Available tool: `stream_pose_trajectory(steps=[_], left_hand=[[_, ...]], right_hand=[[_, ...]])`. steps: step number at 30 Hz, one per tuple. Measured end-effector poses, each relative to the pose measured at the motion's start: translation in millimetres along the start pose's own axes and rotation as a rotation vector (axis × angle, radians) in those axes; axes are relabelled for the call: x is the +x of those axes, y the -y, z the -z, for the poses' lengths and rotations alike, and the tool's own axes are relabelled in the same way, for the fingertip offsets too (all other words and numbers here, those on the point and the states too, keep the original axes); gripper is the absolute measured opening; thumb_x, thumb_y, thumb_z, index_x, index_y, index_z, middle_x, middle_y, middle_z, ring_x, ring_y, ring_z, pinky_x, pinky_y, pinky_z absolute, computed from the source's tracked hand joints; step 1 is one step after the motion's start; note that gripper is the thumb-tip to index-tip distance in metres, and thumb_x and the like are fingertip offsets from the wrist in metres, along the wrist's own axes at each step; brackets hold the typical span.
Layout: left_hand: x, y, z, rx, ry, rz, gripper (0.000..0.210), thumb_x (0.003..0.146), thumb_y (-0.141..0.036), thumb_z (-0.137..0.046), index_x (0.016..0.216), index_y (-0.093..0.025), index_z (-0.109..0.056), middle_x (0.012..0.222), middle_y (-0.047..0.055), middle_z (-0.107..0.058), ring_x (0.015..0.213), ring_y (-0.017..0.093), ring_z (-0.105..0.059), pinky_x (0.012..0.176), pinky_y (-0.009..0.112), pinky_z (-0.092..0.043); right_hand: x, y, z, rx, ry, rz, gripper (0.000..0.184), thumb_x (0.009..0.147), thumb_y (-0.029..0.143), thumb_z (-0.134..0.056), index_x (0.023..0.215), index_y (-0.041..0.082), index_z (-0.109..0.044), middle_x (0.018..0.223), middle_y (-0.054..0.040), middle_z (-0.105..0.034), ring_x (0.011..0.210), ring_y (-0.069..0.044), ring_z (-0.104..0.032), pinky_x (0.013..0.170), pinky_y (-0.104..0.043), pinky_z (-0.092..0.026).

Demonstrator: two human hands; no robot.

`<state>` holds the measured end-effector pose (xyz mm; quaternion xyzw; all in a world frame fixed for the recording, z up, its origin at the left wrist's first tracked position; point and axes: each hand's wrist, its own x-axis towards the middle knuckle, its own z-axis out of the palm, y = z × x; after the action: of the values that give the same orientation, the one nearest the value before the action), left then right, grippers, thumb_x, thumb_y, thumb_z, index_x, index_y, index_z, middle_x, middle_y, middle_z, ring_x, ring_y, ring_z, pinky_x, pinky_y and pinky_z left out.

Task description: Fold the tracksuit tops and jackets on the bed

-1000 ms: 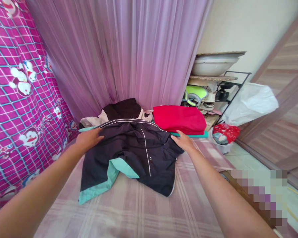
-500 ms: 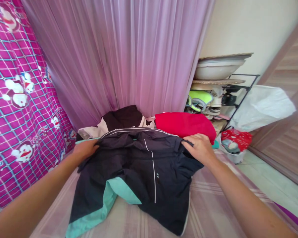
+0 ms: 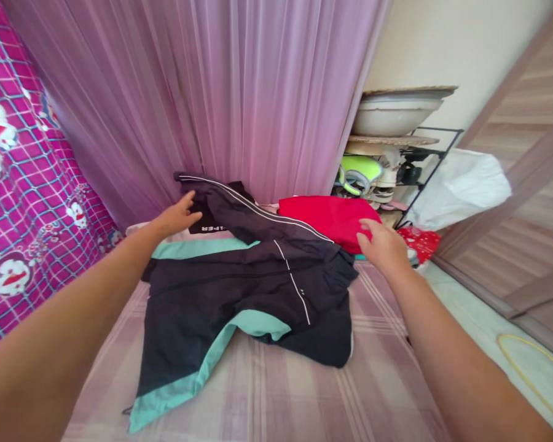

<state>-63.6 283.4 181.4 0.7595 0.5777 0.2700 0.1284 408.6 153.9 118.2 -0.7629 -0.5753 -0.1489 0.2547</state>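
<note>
Black shorts (image 3: 188, 313) with teal trim and white piping lie spread and wrinkled across a checked bedsheet. Their upper left part is raised, leaning over a black garment with white lettering (image 3: 209, 229). My left hand (image 3: 177, 216) hovers by that raised flap with its fingers apart, holding nothing. On the other side, my right hand (image 3: 387, 245) is off the cloth, fingers spread and curved, to the right of the waist end. A folded red cloth (image 3: 322, 215) lies behind it, just past the shorts.
A purple curtain (image 3: 258, 104) hangs behind the bed, and a pink patterned cloth (image 3: 69, 166) hangs at left. At right stand a shoe rack (image 3: 435, 166) topped with a basin (image 3: 391, 116), a white bag (image 3: 465, 184) and a wooden door (image 3: 516, 184).
Both hands have let go of the shorts' top corners. The left moved up and the right pulled slightly right and up. The shorts' upper left part has swung up and back. The view has shifted.
</note>
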Motion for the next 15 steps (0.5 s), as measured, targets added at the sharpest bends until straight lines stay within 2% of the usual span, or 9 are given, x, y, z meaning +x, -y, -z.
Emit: stream_pose_trajectory(steps=[2, 5, 6, 8, 10, 12, 13, 15], left_hand=[[-45.6, -2.1, -22.3, 0.028, 0.066, -0.019, 0.06, 0.081, -0.048, -0.057, 0.132, -0.016, -0.056, 0.137, 0.011, -0.06, 0.124, 0.03, -0.057, 0.108, 0.042, -0.041], [-121.6, -12.1, -49.2, 0.072, 0.188, -0.259, 0.053, 0.088, -0.054, -0.049, 0.127, -0.021, -0.062, 0.133, 0.007, -0.064, 0.123, 0.026, -0.058, 0.108, 0.04, -0.042], [-144.7, -18.0, -56.6, 0.075, 0.214, -0.349, 0.052, 0.089, -0.055, -0.049, 0.127, -0.022, -0.061, 0.134, 0.008, -0.063, 0.123, 0.025, -0.058, 0.107, 0.04, -0.043], [-182.3, -32.0, -70.6, 0.13, 0.236, -0.513, 0.051, 0.089, -0.052, -0.054, 0.133, -0.026, -0.058, 0.14, 0.008, -0.058, 0.128, 0.025, -0.054, 0.108, 0.041, -0.042], [-204.9, -44.8, -84.0, 0.224, 0.238, -0.626, 0.052, 0.087, -0.044, -0.06, 0.137, -0.03, -0.053, 0.146, 0.008, -0.052, 0.133, 0.026, -0.048, 0.11, 0.045, -0.04], [-211.8, -52.9, -95.7, 0.318, 0.237, -0.672, 0.049, 0.087, -0.033, -0.061, 0.136, -0.031, -0.054, 0.144, 0.008, -0.054, 0.132, 0.026, -0.049, 0.109, 0.046, -0.039], [-210.1, -54.8, -99.9, 0.353, 0.238, -0.672, 0.045, 0.088, -0.028, -0.059, 0.133, -0.031, -0.057, 0.141, 0.007, -0.057, 0.128, 0.025, -0.053, 0.107, 0.046, -0.04], [-199.7, -55.1, -103.4, 0.386, 0.237, -0.64, 0.037, 0.09, -0.02, -0.052, 0.122, -0.03, -0.065, 0.129, 0.006, -0.066, 0.117, 0.023, -0.06, 0.103, 0.042, -0.043]], right_hand=[[-30.6, -11.8, 5.7, -0.015, 0.14, 0.02, 0.033, 0.085, 0.038, -0.048, 0.102, 0.023, -0.073, 0.088, -0.0084, -0.074, 0.083, -0.026, -0.066, 0.07, -0.033, -0.045], [-82.3, -26.1, 11.8, 0.091, 0.551, 0.117, 0.039, 0.087, 0.047, -0.045, 0.073, 0.022, -0.073, 0.069, -0.005, -0.071, 0.069, -0.021, -0.064, 0.062, -0.029, -0.042], [-99.0, -28.5, 12.3, 0.168, 0.687, 0.16, 0.04, 0.086, 0.049, -0.046, 0.071, 0.022, -0.073, 0.068, -0.0043, -0.071, 0.068, -0.02, -0.064, 0.062, -0.029, -0.042], [-129.8, -28.6, 10.9, 0.311, 0.863, 0.194, 0.037, 0.081, 0.051, -0.054, 0.086, 0.021, -0.075, 0.075, -0.0033, -0.073, 0.07, -0.02, -0.065, 0.064, -0.028, -0.044], [-156.6, -21.9, 7.7, 0.356, 0.872, 0.166, 0.05, 0.074, 0.049, -0.064, 0.115, 0.021, -0.069, 0.092, -0.0049, -0.075, 0.08, -0.022, -0.067, 0.07, -0.03, -0.047], [-178.4, -9.8, 4.4, 0.306, 0.749, 0.146, 0.068, 0.069, 0.044, -0.07, 0.131, 0.02, -0.059, 0.108, -0.0094, -0.073, 0.093, -0.026, -0.067, 0.077, -0.033, -0.048], [-186.8, -3.0, 3.2, 0.269, 0.676, 0.153, 0.065, 0.07, 0.041, -0.07, 0.131, 0.019, -0.059, 0.112, -0.011, -0.072, 0.097, -0.027, -0.067, 0.079, -0.033, -0.047], [-196.4, 9.3, 1.9, 0.202, 0.564, 0.184, 0.042, 0.079, 0.039, -0.062, 0.117, 0.02, -0.067, 0.109, -0.0113, -0.072, 0.097, -0.027, -0.067, 0.076, -0.033, -0.046]])
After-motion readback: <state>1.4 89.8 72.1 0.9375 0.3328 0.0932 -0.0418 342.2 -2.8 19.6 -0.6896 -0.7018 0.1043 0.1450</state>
